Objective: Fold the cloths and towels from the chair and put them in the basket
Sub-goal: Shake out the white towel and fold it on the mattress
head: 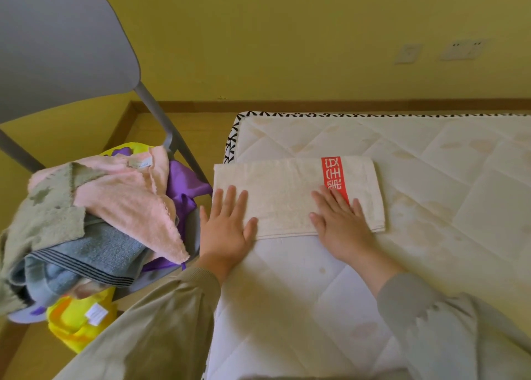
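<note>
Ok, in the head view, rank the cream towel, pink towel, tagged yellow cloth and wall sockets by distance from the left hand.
1. cream towel: under the left hand, touching.
2. pink towel: just to its left.
3. tagged yellow cloth: lower left.
4. wall sockets: far upper right.

Illegible white characters (333, 175), cream towel (284, 198)

A folded cream towel (287, 196) with a red printed band lies across the quilted white mattress (431, 178), its left end reaching just past the mattress edge. 2 hands press flat on it with straight fingers: the left hand (227, 224) on its left end, the right hand (342, 221) touching the red band. Beside the mattress, a grey chair (57, 49) holds a heap: pink towel (132, 190), green towel (48, 207), grey-blue striped towel (94, 256), purple cloth (184, 184) and yellow cloth (77, 322).
</note>
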